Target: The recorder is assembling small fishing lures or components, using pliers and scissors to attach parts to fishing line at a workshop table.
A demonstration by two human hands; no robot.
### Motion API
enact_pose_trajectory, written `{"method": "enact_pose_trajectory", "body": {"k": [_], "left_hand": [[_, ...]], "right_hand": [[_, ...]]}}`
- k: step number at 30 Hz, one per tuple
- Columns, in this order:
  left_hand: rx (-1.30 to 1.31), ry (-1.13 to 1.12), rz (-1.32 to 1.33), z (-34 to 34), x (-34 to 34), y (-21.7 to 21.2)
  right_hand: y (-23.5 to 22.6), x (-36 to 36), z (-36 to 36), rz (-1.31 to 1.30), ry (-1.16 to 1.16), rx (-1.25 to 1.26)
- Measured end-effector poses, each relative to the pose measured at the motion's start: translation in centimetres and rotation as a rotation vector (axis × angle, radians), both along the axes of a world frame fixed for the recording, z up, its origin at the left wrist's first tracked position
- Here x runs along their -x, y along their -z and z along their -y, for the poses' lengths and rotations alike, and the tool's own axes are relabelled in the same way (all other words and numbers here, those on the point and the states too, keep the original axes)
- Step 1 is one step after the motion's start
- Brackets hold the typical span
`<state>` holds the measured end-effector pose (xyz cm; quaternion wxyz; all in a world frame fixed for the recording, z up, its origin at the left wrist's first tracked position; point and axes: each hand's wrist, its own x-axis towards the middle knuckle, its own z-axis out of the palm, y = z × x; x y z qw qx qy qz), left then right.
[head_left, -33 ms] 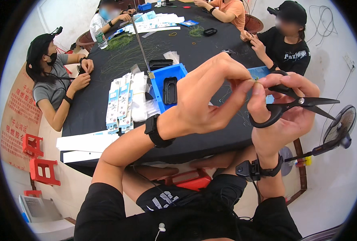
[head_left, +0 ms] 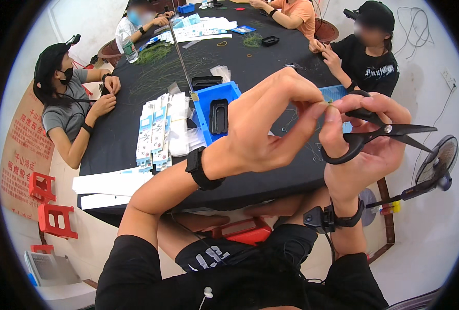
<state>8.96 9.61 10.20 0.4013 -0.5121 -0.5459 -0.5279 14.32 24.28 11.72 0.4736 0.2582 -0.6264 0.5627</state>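
pinching a tiny green bit point(head_left: 329, 101), the left hand point(head_left: 265, 124) has thumb and forefinger tips closed together, raised above the right part of the black-covered table point(head_left: 270, 180), toward its near edge. fingertips cover much of the bit, so its shape is too small to tell. the right hand point(head_left: 363, 155) meets it there, thumb and forefinger tips touching the left fingertips; it is also clamped on black scissors point(head_left: 387, 129), the lower loop around the thumb and the upper one by the fingers. the blades stand apart, pointing off beyond the table's right edge. a black band point(head_left: 202, 168) circles the left wrist, and a small black device point(head_left: 320, 219) is strapped to the right one.

left of the hands, inward from the near edge, a blue bin point(head_left: 202, 126) holds a black plastic tray point(head_left: 219, 116). just beside it lie clear bags point(head_left: 179, 129) and a stack of printed packets point(head_left: 153, 132). white strips point(head_left: 110, 182) lie at the near left corner, reaching the edge. toward the far left edge a tangle of green line point(head_left: 154, 54) spreads near a clear bottle point(head_left: 130, 50). a co-worker in grey point(head_left: 77, 98) sits at the left edge, and another in black point(head_left: 371, 59) at the right edge, hands together.
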Motion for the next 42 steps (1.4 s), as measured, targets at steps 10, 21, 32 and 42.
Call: {"method": "enact_pose_trajectory", "body": {"k": [10, 21, 32, 42], "left_hand": [[-0.076, -0.026, 0.105, -0.4, -0.2, -0.3], [0.029, -0.063, 0.049, 0.5, -0.2, -0.9], [0.049, -0.180, 0.034, 0.4, -0.6, -0.9], [0.277, 0.715, 0.775, 3.6, 1.2, -3.3]], "right_hand": [[0.5, 0.2, -0.4, 0.054, -0.045, 0.001], [3.4, -2.5, 1.0, 0.584, -0.533, 0.202], [3.3, -2.2, 1.1, 0.462, -0.482, 0.144], [3.3, -0.5, -3.7, 0.610, -0.860, -0.087]]}}
